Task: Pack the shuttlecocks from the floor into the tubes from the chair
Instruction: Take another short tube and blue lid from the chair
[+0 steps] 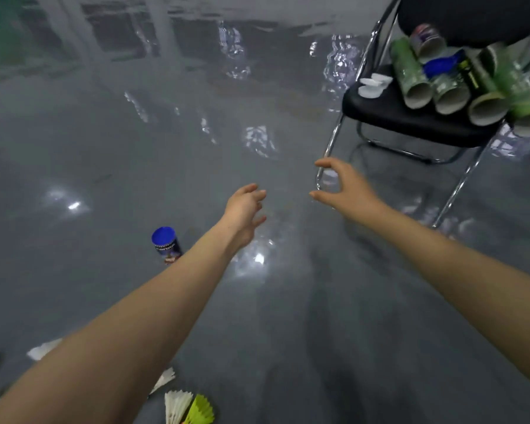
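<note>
The chair (380, 114) carries the tubes (450, 93), piled on its seat, open mouths toward you. They look light, stiff cardboard: grip one round the middle, gently. Your right hand (343, 186), spread wide and empty, hovers near the chair's front leg, below the tubes; your left hand (245, 209), relaxed and empty, is farther off. The shuttlecocks (178, 407) lie on the floor (288, 332) well away from the chair; feathers likely crush, so lift by the base.

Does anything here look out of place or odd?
One blue-capped tube stands alone on the floor, apart from the other tubes, which lie piled loosely on the chair. Nothing looks damaged.
</note>
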### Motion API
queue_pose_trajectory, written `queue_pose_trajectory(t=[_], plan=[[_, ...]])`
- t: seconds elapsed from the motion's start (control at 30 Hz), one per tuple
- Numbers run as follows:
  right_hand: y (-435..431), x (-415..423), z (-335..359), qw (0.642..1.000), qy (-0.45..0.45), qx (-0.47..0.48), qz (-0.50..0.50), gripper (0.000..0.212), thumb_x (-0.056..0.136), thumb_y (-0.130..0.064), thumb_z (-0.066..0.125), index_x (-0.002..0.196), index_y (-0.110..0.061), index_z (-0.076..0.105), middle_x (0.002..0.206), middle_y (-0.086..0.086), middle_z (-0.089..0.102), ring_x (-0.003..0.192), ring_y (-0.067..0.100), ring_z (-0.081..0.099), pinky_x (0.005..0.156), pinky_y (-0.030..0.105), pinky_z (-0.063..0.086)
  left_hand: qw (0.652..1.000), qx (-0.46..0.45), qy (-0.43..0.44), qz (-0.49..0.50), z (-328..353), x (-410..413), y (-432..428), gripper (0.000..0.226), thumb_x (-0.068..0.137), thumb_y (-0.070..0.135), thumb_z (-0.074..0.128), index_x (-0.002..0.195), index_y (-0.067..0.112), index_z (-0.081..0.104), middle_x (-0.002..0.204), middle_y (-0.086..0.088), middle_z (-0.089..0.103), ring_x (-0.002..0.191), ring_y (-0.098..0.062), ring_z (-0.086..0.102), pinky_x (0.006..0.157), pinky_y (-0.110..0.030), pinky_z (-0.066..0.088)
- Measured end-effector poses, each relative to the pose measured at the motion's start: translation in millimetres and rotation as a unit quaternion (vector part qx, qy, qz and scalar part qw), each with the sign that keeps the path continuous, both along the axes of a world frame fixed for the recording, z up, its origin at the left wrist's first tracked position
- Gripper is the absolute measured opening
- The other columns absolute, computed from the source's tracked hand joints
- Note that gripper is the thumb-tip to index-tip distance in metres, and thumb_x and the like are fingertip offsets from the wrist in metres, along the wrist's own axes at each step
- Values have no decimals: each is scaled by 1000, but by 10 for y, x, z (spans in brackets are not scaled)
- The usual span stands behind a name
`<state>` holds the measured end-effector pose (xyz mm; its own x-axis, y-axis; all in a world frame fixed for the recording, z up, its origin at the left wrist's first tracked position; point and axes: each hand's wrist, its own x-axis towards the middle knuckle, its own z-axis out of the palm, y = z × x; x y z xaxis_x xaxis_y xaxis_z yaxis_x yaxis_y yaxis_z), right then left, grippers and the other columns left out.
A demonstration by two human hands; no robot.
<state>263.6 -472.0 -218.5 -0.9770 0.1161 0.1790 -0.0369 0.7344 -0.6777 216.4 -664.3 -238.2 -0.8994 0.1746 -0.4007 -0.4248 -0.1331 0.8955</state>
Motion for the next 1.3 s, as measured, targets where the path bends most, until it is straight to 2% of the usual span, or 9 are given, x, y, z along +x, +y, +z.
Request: queue_pose_trajectory(t=[0.17, 0.3, 0.63, 0.7, 0.77, 0.87, 0.97, 1.17, 1.3], plan=[[1077, -71, 754, 997, -5, 2, -71, 56, 80, -15, 72, 131, -14, 49, 136, 6, 50, 130, 20, 42, 107, 27, 30, 998, 10, -37, -46, 658, -168, 1231, 41, 96, 7, 48, 137, 14, 42, 110, 0, 54, 108, -18, 51, 97, -37, 42], [1839, -113, 1382, 992, -10, -13, -123, 55, 82, -13, 70, 132, -12, 47, 134, 6, 48, 125, 17, 43, 95, 10, 24, 995, 7, -54, -80, 1308, -295, 2076, 39, 95, 6, 49, 134, 14, 46, 98, 2, 56, 91, -12, 54, 95, -36, 45], [3210, -311, 2662, 969, -108, -47, -217, 56, 86, -15, 65, 136, -16, 42, 138, 6, 43, 101, 8, 44, 84, 14, 31, 984, -9, -82, -156, 2855, -755, 3488, 29, 95, 7, 51, 123, 19, 50, 96, 5, 57, 96, -12, 55, 99, -38, 44], [3316, -457, 2729, 965, -120, -48, -226, 58, 87, -15, 65, 138, -15, 39, 140, 8, 41, 105, 13, 48, 81, 12, 30, 985, 1, -86, -151, 2940, -927, 3622, 22, 95, 5, 51, 111, 20, 52, 90, 3, 56, 86, -10, 54, 97, -37, 44], [3423, -661, 2740, 962, -135, -56, -231, 59, 88, -17, 66, 140, -15, 37, 141, 9, 39, 111, 20, 51, 73, 13, 36, 985, 2, -79, -154, 2966, -1153, 3768, 30, 94, 5, 52, 122, 17, 50, 96, -1, 58, 93, -14, 57, 95, -37, 46], [3573, -1061, 2677, 959, -146, -54, -238, 62, 88, -20, 66, 141, -17, 35, 145, 7, 37, 130, 23, 41, 100, 28, 37, 985, -8, -76, -152, 2930, -1580, 3976, 39, 94, 7, 54, 132, 15, 47, 110, -5, 60, 107, -19, 59, 80, -30, 50], [3726, -1493, 2589, 952, -154, -84, -251, 63, 88, -19, 65, 142, -15, 32, 148, 7, 34, 134, 21, 36, 105, 27, 28, 984, -18, -97, -145, 2862, -2000, 4177, 32, 94, 6, 52, 124, 17, 49, 95, 1, 61, 88, -10, 59, 70, -24, 49], [4033, -2390, 2339, 926, -192, -143, -294, 67, 90, -22, 63, 146, -16, 26, 152, 8, 26, 136, 24, 33, 103, 27, 28, 972, -88, -121, -179, 2546, -2679, 4450, 39, 91, 8, 58, 128, 14, 48, 115, -7, 56, 103, -18, 54, 89, -36, 48], [4214, -2855, 2214, 918, -195, -174, -300, 69, 89, -24, 64, 146, -15, 26, 151, 8, 26, 136, 25, 33, 108, 35, 32, 964, -122, -96, -216, 2331, -2936, 4666, 43, 91, 16, 62, 131, 11, 47, 125, -8, 54, 107, -19, 55, 86, -34, 48]])
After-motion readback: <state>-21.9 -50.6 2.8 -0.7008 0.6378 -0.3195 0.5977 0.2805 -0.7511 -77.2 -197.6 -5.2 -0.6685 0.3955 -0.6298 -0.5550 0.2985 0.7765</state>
